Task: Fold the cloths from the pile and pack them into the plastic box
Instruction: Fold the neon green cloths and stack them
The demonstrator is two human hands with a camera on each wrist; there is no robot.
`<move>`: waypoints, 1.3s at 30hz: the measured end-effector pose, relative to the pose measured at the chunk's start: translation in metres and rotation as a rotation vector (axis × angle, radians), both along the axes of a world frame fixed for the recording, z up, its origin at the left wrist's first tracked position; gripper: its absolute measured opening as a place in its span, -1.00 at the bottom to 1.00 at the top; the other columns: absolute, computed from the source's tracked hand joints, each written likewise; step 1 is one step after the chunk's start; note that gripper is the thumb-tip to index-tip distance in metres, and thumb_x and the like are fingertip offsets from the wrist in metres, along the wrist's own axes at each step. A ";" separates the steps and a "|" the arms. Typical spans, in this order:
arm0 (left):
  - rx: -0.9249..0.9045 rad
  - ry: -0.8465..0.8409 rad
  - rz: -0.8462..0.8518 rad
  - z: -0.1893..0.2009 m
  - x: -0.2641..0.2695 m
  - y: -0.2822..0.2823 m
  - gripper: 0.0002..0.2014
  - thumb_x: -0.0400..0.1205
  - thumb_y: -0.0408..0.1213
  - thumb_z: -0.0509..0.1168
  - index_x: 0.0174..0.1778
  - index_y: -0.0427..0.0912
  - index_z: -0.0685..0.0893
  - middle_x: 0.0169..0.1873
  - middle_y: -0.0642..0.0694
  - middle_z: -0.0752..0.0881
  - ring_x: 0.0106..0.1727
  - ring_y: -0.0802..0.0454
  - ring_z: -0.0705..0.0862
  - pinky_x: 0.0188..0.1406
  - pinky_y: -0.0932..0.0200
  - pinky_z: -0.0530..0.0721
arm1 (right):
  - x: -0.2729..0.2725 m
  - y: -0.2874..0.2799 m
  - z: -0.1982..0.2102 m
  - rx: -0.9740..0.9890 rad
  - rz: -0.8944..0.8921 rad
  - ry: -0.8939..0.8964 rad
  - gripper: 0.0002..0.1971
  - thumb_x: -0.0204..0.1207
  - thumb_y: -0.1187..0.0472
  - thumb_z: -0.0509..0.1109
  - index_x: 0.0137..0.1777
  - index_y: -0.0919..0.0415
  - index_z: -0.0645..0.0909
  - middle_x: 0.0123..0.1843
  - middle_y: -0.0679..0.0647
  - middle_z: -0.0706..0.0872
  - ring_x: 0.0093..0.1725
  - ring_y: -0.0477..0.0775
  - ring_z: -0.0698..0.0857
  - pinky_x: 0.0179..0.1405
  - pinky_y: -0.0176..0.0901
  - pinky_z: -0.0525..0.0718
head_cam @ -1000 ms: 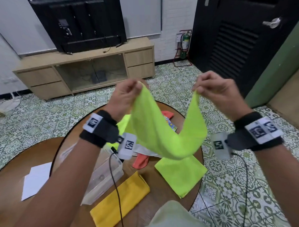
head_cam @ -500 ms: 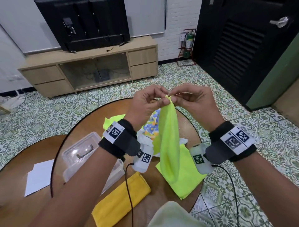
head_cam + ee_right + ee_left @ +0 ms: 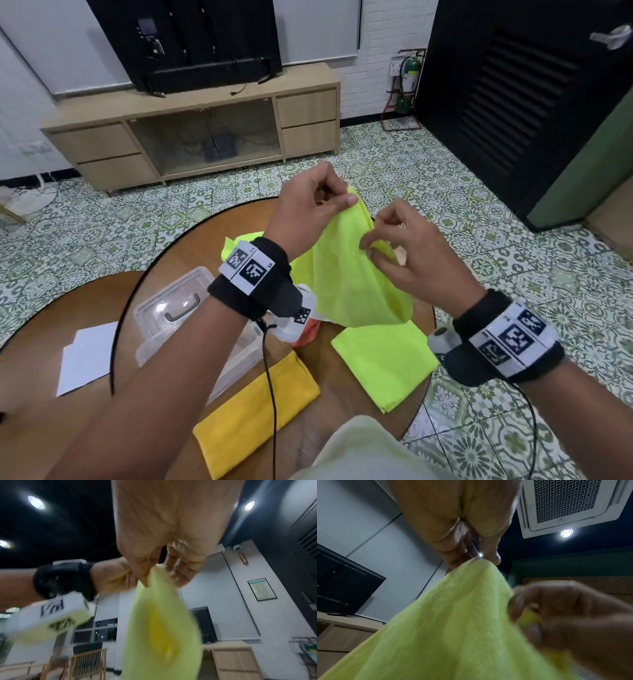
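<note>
A fuzzy lime-green cloth (image 3: pixel 346 274) hangs doubled above the round wooden bench (image 3: pixel 191 253), its top pinched in the left hand (image 3: pixel 308 212) grip and its side edge in the right hand (image 3: pixel 407 257) grip. Below lie two folded cloths, lime (image 3: pixel 383 363) and yellow (image 3: pixel 253 414), beside one clear plastic box (image 3: pixel 178 308)

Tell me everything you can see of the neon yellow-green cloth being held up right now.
The neon yellow-green cloth looks like soft, fuzzy microfibre, plain with no print. It hangs in the air above the round wooden table, doubled over and draping down to a loose lower edge. The left hand pinches its top corner between thumb and fingers; the right hand pinches its edge slightly lower, to the right. Its bottom hangs over a similar folded neon cloth lying on the table; whether they touch is unclear.
</note>
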State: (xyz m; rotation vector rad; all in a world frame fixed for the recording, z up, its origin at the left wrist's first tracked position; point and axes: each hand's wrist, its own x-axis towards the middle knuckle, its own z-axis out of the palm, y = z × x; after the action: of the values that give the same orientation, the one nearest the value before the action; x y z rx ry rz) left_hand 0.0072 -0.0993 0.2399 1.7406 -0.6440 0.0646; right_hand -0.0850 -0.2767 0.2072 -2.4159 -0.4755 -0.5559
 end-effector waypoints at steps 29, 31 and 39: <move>0.074 -0.004 0.113 -0.030 0.013 0.058 -0.73 0.53 -0.52 0.44 0.08 -0.14 0.71 -0.21 -0.04 0.64 -0.21 0.14 0.61 -0.06 0.08 0.67 | -0.009 -0.053 -0.029 0.261 -0.032 0.271 -0.86 0.43 0.21 0.54 -0.07 0.25 0.83 -0.02 0.00 0.78 -0.10 -0.14 0.75 -0.13 -0.35 0.71; 0.049 0.016 0.125 -0.031 0.010 0.059 -0.73 0.53 -0.53 0.44 0.09 -0.19 0.69 -0.20 -0.07 0.64 -0.19 0.16 0.61 -0.05 0.09 0.68 | -0.011 -0.065 -0.014 0.319 -0.076 0.282 -0.85 0.41 0.36 0.55 -0.03 0.23 0.80 0.04 0.00 0.79 -0.01 -0.14 0.77 -0.02 -0.26 0.77; -0.127 0.089 -0.061 -0.026 -0.028 0.007 -0.56 0.32 -0.57 0.59 -0.06 -0.12 0.57 -0.38 0.04 0.66 -0.32 0.15 0.68 -0.18 0.24 0.68 | -0.001 -0.022 0.026 0.273 0.043 0.320 -0.37 0.26 0.11 0.70 0.36 0.06 0.60 0.24 -0.15 0.75 0.25 -0.27 0.69 0.28 -0.32 0.64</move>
State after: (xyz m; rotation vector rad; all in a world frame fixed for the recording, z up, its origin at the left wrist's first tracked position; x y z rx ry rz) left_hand -0.0209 -0.0923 0.2139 1.5918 -0.6149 -0.0142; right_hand -0.0856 -0.2987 0.2333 -2.1723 -0.2921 -0.1927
